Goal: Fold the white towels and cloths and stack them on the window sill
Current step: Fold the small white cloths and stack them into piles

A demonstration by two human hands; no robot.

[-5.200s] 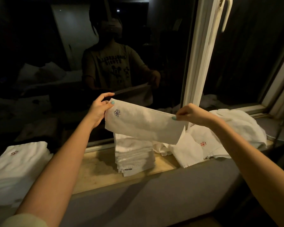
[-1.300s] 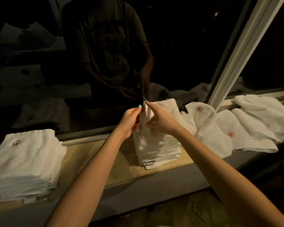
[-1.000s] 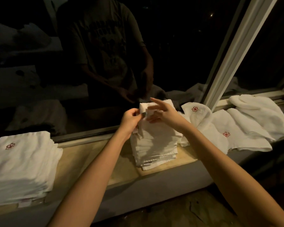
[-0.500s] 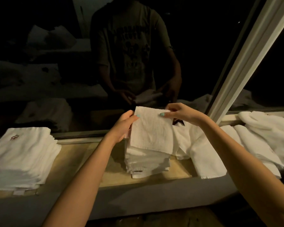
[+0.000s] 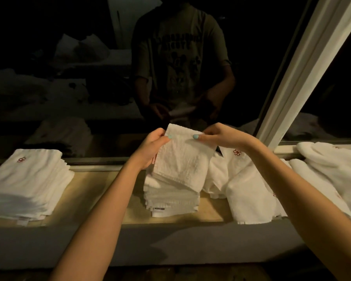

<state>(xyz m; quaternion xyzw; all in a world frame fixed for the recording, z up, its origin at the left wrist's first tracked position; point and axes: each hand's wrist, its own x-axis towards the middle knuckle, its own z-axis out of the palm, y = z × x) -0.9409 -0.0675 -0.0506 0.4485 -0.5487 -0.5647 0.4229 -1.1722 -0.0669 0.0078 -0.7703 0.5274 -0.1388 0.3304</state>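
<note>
Fingers (image 5: 197,136) of left hand (image 5: 150,148), right hand (image 5: 221,136) pinch cloth (image 5: 180,161) top corners; cloth hangs over stack (image 5: 170,199), long axis near vertical.

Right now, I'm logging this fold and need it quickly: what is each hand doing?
Left hand: pinches the folded cloth at its top left corner.
Right hand: pinches the same cloth at its top right corner.

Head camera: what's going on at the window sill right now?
A person holds a small folded cloth up by its top corners, pinched by the left hand and the right hand, just above the middle stack on the window sill. Another folded stack sits to the left. Unfolded towels lie heaped to the right, not yet done.
</note>
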